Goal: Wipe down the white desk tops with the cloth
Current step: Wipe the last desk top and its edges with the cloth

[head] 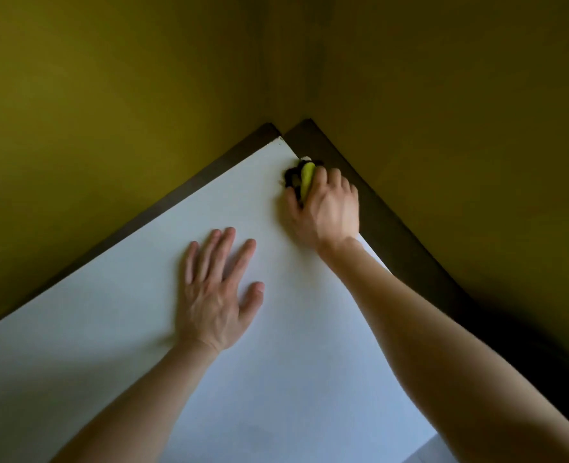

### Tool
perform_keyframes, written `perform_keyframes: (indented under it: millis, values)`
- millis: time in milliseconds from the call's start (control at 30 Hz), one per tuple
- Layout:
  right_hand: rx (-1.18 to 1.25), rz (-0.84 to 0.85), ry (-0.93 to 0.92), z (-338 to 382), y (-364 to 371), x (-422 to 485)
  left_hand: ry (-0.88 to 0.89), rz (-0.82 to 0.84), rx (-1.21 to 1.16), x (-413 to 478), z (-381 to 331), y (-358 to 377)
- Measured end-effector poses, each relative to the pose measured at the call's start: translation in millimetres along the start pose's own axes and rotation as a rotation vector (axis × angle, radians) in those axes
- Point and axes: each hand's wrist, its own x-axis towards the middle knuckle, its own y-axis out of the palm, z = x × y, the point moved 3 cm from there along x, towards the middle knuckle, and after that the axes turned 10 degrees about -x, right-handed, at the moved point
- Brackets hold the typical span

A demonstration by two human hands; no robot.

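A white desk top fills the lower part of the view and narrows to a corner at the far middle. My right hand is stretched out to the desk's far right edge and grips a bunched cloth, yellow-green and dark, pressed onto the surface near the corner. Most of the cloth is hidden under the fingers. My left hand lies flat on the desk with fingers spread and straight, nearer to me and left of the cloth.
Olive-yellow walls meet in a corner right behind the desk. A dark gap runs between the desk's edges and both walls.
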Motion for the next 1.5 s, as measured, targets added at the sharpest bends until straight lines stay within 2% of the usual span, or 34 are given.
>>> perform_keyframes:
  millis: [100, 167, 333, 467, 700, 767, 867, 967, 1067, 1167, 1300, 1400, 1500]
  values:
    - [-0.022, 0.062, -0.056, 46.9, 10.9, 54.9, 0.003, 0.007, 0.011, 0.9, 1.5, -0.3]
    - [-0.001, 0.092, -0.042, 54.1, 16.4, 61.6, -0.002, 0.001, 0.009, 0.6, 0.9, 0.0]
    - [0.097, 0.029, 0.118, -34.4, -3.2, -39.1, -0.005, -0.012, -0.007, 0.2, -0.4, 0.0]
    - [0.012, 0.015, 0.151, -78.7, -19.8, -105.7, -0.001, -0.023, 0.0, 0.7, 0.1, -1.3]
    - [-0.047, 0.054, 0.079, 31.6, 10.3, 14.5, 0.005, -0.033, 0.01, 2.7, -0.3, -0.2]
    - [-0.062, 0.077, 0.078, 38.8, 13.6, 24.0, 0.006, -0.029, 0.021, 1.7, 0.0, -0.1]
    - [0.016, 0.021, 0.055, 5.5, 8.8, -6.5, 0.021, -0.038, 0.023, 1.8, -1.7, -0.9]
    - [0.055, -0.018, 0.11, -61.1, -12.0, -90.6, 0.029, -0.029, 0.036, 1.7, -3.4, -1.8]
    - [0.006, -0.014, 0.168, -137.9, -37.6, -188.2, 0.037, -0.025, 0.073, 1.0, -5.7, -3.7]
    - [-0.073, -0.001, 0.237, -170.8, -43.0, -235.1, 0.053, -0.045, 0.14, 0.8, -9.5, -5.9]
    - [-0.123, -0.059, 0.267, -133.3, -27.9, -193.3, 0.144, -0.058, 0.119, -21.1, -31.0, -19.8]
    - [-0.103, -0.024, 0.244, -87.2, -16.1, -141.6, 0.18, -0.018, 0.052, -73.6, -63.3, -23.0]
    - [-0.078, -0.026, 0.217, -76.7, -17.3, -126.5, 0.2, 0.044, -0.006, -127.4, -89.1, -11.6]
